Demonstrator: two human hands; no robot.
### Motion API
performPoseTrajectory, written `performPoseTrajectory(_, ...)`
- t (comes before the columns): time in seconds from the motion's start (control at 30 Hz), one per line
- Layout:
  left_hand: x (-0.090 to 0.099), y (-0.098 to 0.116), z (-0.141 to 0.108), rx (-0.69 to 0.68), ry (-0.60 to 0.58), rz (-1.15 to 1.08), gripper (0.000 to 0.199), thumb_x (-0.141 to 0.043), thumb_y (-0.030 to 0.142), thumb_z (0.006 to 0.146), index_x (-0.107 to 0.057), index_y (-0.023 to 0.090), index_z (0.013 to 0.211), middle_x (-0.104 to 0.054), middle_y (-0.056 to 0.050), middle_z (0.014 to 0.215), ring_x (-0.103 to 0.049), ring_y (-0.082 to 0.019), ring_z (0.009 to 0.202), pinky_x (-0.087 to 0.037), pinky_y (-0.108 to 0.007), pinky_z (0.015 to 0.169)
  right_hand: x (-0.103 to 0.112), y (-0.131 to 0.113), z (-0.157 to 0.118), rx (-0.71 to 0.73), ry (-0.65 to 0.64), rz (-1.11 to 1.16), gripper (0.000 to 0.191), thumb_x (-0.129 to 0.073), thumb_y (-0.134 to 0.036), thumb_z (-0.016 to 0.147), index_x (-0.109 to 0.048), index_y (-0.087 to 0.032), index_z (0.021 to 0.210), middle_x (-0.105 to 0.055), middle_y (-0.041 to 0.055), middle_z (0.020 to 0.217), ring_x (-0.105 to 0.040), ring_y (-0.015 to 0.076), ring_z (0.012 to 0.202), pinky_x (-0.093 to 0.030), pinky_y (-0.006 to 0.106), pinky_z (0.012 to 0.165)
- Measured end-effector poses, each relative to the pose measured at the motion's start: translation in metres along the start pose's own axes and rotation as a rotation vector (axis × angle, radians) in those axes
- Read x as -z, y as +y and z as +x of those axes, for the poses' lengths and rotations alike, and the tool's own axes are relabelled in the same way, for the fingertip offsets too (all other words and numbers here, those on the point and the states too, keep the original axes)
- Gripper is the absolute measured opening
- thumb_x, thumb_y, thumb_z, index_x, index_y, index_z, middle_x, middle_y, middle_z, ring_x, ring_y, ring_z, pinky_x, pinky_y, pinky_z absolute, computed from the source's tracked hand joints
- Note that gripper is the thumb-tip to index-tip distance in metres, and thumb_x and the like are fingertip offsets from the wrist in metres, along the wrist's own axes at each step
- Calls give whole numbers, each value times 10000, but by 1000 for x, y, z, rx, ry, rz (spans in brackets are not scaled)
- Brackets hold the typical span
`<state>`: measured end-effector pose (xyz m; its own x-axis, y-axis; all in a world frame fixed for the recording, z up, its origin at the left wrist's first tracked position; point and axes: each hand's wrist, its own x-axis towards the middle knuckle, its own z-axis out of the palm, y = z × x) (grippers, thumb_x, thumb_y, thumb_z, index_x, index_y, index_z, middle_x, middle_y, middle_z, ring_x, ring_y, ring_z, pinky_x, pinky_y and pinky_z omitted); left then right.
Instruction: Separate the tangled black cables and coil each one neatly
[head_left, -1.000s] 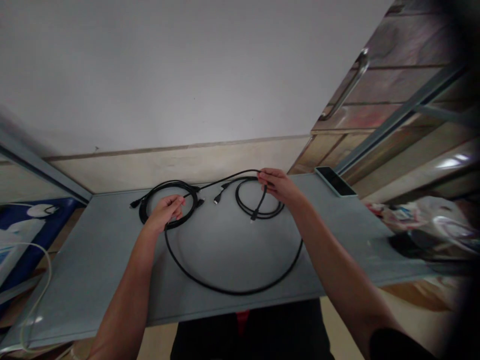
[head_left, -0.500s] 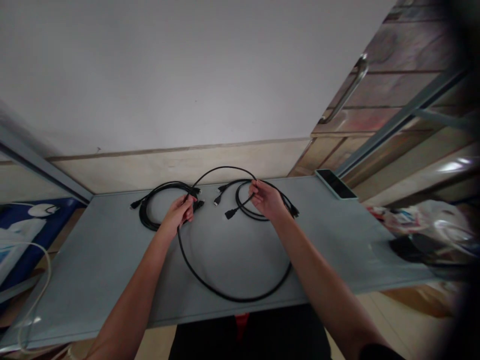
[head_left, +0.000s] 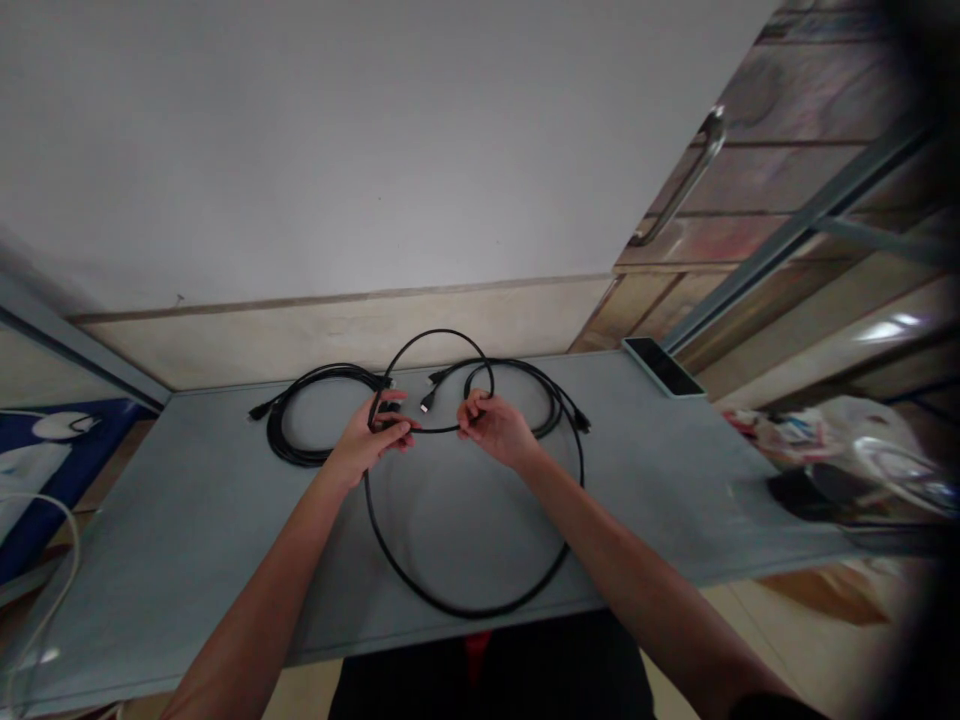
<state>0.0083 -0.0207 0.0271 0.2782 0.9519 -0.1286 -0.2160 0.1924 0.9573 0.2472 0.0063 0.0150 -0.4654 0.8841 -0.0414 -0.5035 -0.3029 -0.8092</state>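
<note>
A black cable (head_left: 474, 612) forms a wide loop toward the front edge of the grey table and a smaller loop raised between my hands. My left hand (head_left: 373, 437) grips it at the left of the small loop, thumb over the cable. Fingers pinched, my right hand (head_left: 491, 425) holds the same cable at the loop's right side. Left of my left hand lies a coiled black cable (head_left: 281, 435) with plugs. Another coiled black cable (head_left: 559, 400) rests behind my right hand, with a plug (head_left: 427, 403) between the hands.
The grey table (head_left: 210, 520) stands against a white wall. A phone (head_left: 664, 366) lies at its back right. A dark object (head_left: 806, 492) sits by the right edge, near plastic bags. At the left are a white cord (head_left: 73, 545) and a blue surface.
My right hand has moved left and slightly down, closer to my left hand. The cable between them now closes into a small loop. The connector end beside my right hand no longer shows.
</note>
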Motion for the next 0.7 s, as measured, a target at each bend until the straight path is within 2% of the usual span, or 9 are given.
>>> performPoseTrajectory(0.1, 9, -3, 8, -33, 154, -25, 585, -841, 299, 661, -573, 189, 1169, -689, -15, 769, -586, -78, 520, -412, -162, 452, 5, 1, -1, -20, -14, -143, 326, -586, -419, 828, -488, -192, 617, -561, 42, 627, -540, 167, 620, -426, 297, 583)
performPoseTrajectory(0.2, 18, -3, 12, -91, 256, -183, 558, -839, 288, 660, -586, 207, 1151, -624, 34, 672, -545, -56, 512, -376, -140, 444, 11, 1, 1, 64, 42, -171, 322, -648, -430, 820, -514, -189, 654, -519, 0, 598, -501, 136, 579, -413, 289, 596)
performPoseTrajectory(0.33, 20, -1, 10, -96, 132, -204, 460, -784, 321, 741, -558, 213, 1127, -553, 45, 657, -615, -120, 696, -506, -209, 595, 14, 0, 4, 115, 81, -216, 255, -719, -388, 782, -591, -199, 895, -521, -32, 634, -488, 117, 592, -411, 273, 613)
performPoseTrajectory(0.43, 14, -3, 5, -21, 19, -135, 478, -755, 358, 768, -508, 233, 1158, -498, 67, 661, -590, -120, 647, -538, -279, 626, 13, -2, 4, 136, 120, -292, 350, -713, -434, 781, -595, -201, 1014, -513, -43, 619, -478, 117, 582, -398, 267, 589)
performPoseTrajectory(0.5, 10, -6, 3, 65, -61, -101, 473, -722, 385, 796, -479, 254, 1180, -464, 81, 665, -475, -68, 503, -470, -227, 512, 13, -2, 4, 125, 113, -335, 334, -682, -485, 803, -601, -194, 945, -439, -65, 547, -407, 102, 510, -352, 257, 530)
performPoseTrajectory(0.57, 6, -10, 2, 135, -121, -92, 459, -695, 398, 821, -458, 278, 1195, -428, 91, 661, -337, -34, 427, -330, -167, 419, 14, -3, 3, 78, 66, -377, 337, -640, -522, 833, -596, -189, 865, -345, -87, 485, -308, 86, 449, -287, 251, 479)
performPoseTrajectory(0.63, 5, -12, 2, 167, -146, -95, 447, -682, 407, 835, -452, 290, 1200, -382, 99, 646, -252, -24, 411, -210, -145, 395, 16, -4, 3, 46, 27, -403, 350, -622, -533, 848, -584, -188, 805, -297, -93, 466, -253, 80, 430, -242, 251, 457)
performPoseTrajectory(0.7, 5, -11, 3, 167, -142, -93, 421, -673, 421, 843, -466, 283, 1182, -344, 103, 634, -206, -19, 407, -153, -142, 394, 19, -7, 3, 74, 46, -395, 359, -638, -529, 840, -555, -194, 744, -292, -87, 473, -244, 78, 431, -226, 254, 452)
